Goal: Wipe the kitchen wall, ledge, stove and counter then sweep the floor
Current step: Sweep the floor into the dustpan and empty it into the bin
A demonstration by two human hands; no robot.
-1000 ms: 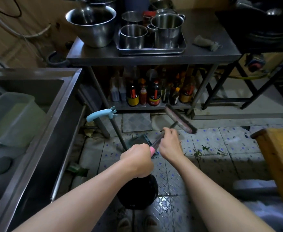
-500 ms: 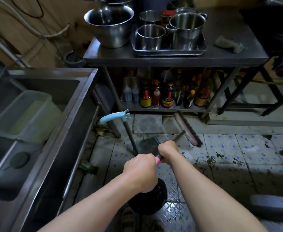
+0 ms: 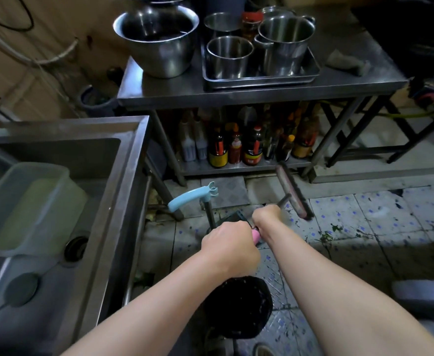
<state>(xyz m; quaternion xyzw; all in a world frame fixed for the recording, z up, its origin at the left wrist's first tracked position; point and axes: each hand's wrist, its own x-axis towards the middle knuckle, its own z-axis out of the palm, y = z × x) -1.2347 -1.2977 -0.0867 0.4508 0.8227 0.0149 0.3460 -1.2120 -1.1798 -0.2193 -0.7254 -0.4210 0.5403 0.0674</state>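
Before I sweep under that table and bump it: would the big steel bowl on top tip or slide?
The bowl looks wide and low, so it probably won't tip. It sits on the smooth steel table, near the left edge, so a hard knock might slide it. It looks thin-walled and seems empty, so likely light.

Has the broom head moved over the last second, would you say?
Yes, slightly: the broom head has swung its near end towards the person, away from the table leg.

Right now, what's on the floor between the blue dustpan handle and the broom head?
In the head view, between the blue dustpan handle and the broom head lies a loose grey patterned tile on the floor, just below the bottle shelf.
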